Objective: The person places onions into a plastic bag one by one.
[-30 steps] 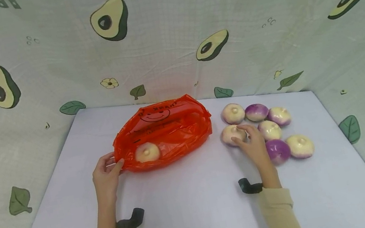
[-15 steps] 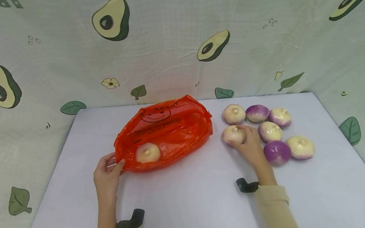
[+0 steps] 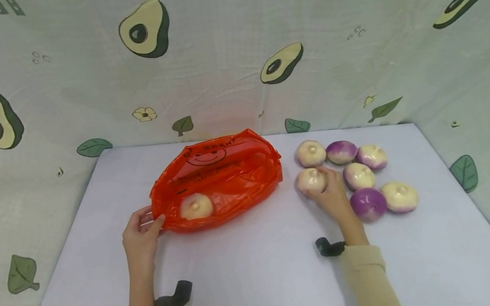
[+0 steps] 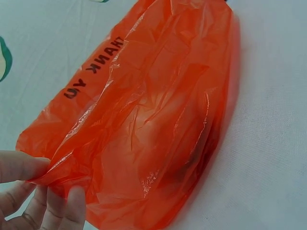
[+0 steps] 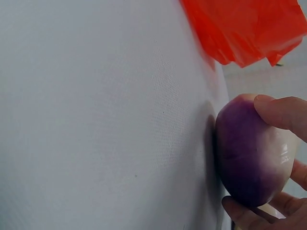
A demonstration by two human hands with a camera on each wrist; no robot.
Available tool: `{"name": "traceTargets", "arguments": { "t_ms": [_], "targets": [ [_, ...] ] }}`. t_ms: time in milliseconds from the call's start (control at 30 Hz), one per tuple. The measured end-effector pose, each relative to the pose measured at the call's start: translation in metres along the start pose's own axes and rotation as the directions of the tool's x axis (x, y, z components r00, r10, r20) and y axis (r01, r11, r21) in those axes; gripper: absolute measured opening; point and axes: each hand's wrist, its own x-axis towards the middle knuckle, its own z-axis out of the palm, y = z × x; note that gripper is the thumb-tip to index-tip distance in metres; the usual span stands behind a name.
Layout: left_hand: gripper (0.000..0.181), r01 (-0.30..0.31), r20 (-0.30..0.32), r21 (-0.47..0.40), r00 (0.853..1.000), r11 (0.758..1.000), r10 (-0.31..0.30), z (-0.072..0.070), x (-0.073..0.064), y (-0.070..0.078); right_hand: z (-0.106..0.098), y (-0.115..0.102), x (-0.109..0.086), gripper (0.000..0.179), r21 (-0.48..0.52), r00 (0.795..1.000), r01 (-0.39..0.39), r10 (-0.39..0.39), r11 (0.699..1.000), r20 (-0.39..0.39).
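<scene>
A red plastic bag with printed lettering and a smiling face lies with its mouth spread open. Inside it, toward the left, sits one pale turnip. My left hand pinches the bag's left edge between thumb and fingers; the left wrist view shows the film bunched there. To the right of the bag, my right hand grips a white and purple turnip from its right side. In the right wrist view the thumb lies on the turnip and fingers curl beneath it, close to the table.
Several more turnips cluster right of and behind my right hand, among them a purple one and a pale one. The white table ends at a cloth backdrop printed with avocados.
My right hand has shifted slightly left and its fingers have closed round the turnip. My left hand keeps its hold on the bag's edge. The head view has shifted a little.
</scene>
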Motion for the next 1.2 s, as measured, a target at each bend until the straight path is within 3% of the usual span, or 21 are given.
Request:
{"name": "traceTargets", "arguments": {
  "t_ms": [767,1200],
  "targets": [
    [0.041,-0.002,-0.008,-0.01,1.0,1.0,0.002,0.0,-0.002,0.0,0.0,-0.006,-0.009,0.071,-0.008,0.999,-0.03,0.03,1.0,-0.033],
    [0.04,-0.004,-0.004,-0.017,1.0,1.0,0.004,0.001,-0.001,-0.002,-0.006,-0.018,-0.017,0.07,0.013,0.999,0.005,-0.004,1.0,-0.051]
  ]
}}
